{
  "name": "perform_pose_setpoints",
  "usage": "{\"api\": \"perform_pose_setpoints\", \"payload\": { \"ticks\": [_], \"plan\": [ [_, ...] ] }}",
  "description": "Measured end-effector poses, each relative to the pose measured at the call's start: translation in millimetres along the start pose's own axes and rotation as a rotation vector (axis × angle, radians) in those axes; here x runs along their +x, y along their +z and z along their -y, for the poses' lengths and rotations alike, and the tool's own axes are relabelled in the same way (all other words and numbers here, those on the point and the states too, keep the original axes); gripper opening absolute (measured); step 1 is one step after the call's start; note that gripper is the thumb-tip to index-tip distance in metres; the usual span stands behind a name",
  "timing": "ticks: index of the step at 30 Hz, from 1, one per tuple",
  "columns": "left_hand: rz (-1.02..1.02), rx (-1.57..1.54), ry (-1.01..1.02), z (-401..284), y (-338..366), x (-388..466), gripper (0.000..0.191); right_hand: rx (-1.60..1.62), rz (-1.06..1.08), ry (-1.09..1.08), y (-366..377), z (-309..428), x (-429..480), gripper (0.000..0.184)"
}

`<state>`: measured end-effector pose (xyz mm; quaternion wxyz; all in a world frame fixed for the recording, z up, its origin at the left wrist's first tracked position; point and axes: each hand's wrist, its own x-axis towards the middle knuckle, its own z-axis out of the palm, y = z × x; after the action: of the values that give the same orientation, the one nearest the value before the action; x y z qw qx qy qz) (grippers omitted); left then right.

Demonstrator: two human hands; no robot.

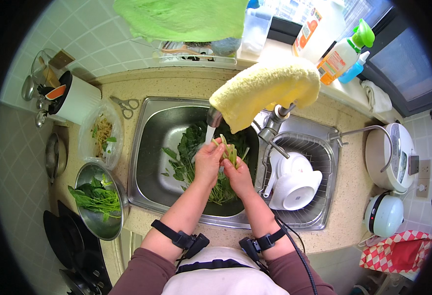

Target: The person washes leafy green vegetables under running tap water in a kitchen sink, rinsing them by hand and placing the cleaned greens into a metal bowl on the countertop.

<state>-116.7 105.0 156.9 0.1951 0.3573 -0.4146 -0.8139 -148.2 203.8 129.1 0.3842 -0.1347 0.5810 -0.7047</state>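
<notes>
My left hand (209, 162) and my right hand (239, 177) both grip a small bunch of pale green stems (230, 150) over the left basin. Water runs from the faucet spout (213, 118) close by my left fingers. Beneath my hands, a heap of leafy greens (188, 147) lies in the stainless steel sink (147, 177), its stems spread toward me. My wrists hide part of the heap. To the left of the sink, a metal bowl (100, 230) holds more leafy greens (98, 199).
A yellow towel (267, 88) drapes over the faucet. White dishes (299, 195) sit in a wire rack in the right basin. At left are a clear plastic bag (85, 142) with scraps, scissors (127, 107) and a utensil holder (81, 101). A rice cooker (378, 155) stands at right.
</notes>
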Motion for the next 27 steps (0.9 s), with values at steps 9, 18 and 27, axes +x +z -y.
{"api": "perform_pose_setpoints", "payload": {
  "ticks": [9, 18, 27],
  "plan": [
    [0.063, 0.278, 0.073, -13, 7, 1, 0.019, 0.219, -0.030, 0.172, -10, 10, -14, 0.018],
    [0.361, 0.744, -0.048, -53, -34, 18, 0.018, -0.219, -0.073, 0.048, -21, 17, -8, 0.017],
    [0.432, 1.562, 0.401, -70, -42, 13, 0.009, -0.318, -0.008, 0.065, -11, 13, -5, 0.016]
  ]
}}
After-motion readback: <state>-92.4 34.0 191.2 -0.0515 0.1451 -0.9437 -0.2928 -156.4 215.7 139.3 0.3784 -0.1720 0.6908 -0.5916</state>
